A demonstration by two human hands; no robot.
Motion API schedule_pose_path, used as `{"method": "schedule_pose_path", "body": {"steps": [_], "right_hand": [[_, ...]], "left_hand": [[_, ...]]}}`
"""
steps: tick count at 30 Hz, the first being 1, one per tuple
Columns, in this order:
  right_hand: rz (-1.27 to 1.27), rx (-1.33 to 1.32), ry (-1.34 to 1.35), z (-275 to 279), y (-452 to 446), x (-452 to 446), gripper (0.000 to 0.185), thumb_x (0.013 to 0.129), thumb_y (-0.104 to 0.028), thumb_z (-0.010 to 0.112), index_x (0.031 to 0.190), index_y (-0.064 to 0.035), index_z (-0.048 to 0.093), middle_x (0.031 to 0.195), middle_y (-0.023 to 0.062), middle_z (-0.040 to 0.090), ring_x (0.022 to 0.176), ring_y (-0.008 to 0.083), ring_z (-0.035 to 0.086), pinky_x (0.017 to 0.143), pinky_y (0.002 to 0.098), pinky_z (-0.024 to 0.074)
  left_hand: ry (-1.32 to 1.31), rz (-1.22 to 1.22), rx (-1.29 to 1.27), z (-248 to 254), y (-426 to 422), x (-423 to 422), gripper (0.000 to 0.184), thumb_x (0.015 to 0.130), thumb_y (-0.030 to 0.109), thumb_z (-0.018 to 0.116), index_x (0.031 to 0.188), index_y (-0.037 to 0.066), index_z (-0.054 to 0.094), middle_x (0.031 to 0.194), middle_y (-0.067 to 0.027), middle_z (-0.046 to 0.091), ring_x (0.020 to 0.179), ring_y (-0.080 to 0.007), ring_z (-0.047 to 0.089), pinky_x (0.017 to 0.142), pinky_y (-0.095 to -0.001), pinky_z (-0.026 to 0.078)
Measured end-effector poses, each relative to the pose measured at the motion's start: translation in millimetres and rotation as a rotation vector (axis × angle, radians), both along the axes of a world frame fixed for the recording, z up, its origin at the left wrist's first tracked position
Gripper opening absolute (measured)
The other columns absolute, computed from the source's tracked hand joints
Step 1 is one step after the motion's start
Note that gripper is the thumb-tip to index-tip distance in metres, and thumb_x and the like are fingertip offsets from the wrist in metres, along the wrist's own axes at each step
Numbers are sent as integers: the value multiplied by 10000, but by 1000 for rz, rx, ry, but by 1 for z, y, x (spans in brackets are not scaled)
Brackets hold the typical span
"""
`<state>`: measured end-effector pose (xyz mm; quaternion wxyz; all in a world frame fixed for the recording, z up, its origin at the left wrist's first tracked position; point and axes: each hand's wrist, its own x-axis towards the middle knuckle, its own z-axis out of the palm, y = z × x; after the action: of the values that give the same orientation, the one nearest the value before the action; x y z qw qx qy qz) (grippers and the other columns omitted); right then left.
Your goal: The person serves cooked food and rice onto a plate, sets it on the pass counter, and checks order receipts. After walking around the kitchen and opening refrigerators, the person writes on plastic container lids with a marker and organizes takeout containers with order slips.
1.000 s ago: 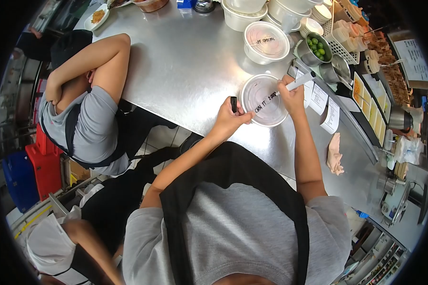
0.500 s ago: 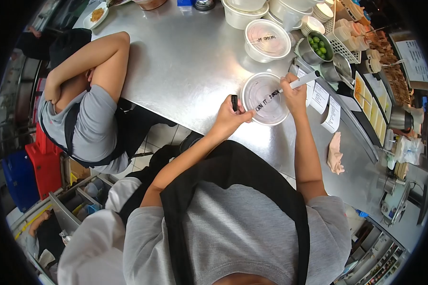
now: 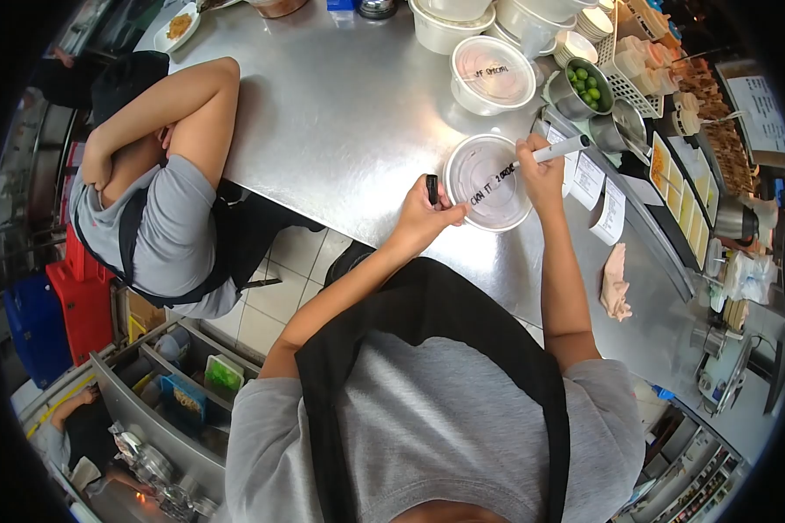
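A round tub with a clear lid [image 3: 487, 202] stands on the steel table [image 3: 340, 131], black handwriting across its lid. My right hand [image 3: 540, 174] is closed around a white marker [image 3: 560, 149], its tip at the right end of the writing. At the lid's left edge, my left hand [image 3: 426, 216] holds a black marker cap [image 3: 432, 188], with the thumb near the rim. Just behind sits a second lidded tub [image 3: 493, 72] that also bears black writing.
Stacked white tubs [image 3: 449, 30] and a pot of green limes [image 3: 582, 90] stand at the back. Paper slips [image 3: 609, 216] and a crumpled glove [image 3: 615, 283] lie to the right. A co-worker with folded arms [image 3: 161, 183] leans at the left table edge.
More letters now stand at the right end of the writing. The person at the lower left has moved out of view, uncovering open bins and floor tiles.
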<state>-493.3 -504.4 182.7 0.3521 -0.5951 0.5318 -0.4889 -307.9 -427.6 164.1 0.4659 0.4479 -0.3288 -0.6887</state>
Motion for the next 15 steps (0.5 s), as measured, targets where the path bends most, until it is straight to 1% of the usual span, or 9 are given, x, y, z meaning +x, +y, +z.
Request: {"method": "schedule_pose_path", "body": {"steps": [4,7,10,13,15], "right_hand": [[-28,13,29,4,-1,2,353,769,-64,538,524,-75,283,501,-48,257,499,47,237,456,246,200],[-15,70,92,3,0,-2,353,766,-73,537,522,-76,282,498,-48,253,497,48,237,456,247,200],[-33,38,22,3,-1,1,353,763,-80,537,522,-77,279,500,-50,242,499,45,235,457,246,200],[-35,37,76,4,1,-1,351,763,-82,540,528,-76,279,506,-50,241,503,45,238,459,245,203],[-65,28,35,1,0,-2,349,763,-83,539,532,-75,279,511,-49,246,508,45,241,462,245,205]], "left_hand": [[29,8,2,-2,0,-1,355,705,-18,666,797,76,337,636,-36,485,554,-127,556,537,-253,489],[-16,1,-12,-3,0,0,356,703,-16,669,796,75,338,636,-35,485,552,-128,557,532,-253,490],[-4,-14,-4,-2,-1,1,357,702,-14,672,798,73,339,641,-35,483,554,-129,559,533,-252,491],[-18,-3,-16,-2,-1,0,357,703,-14,671,796,75,337,638,-35,483,552,-129,558,534,-251,492],[43,0,-19,-3,0,0,357,705,-16,669,797,78,336,638,-33,482,554,-125,556,535,-251,490]]}}
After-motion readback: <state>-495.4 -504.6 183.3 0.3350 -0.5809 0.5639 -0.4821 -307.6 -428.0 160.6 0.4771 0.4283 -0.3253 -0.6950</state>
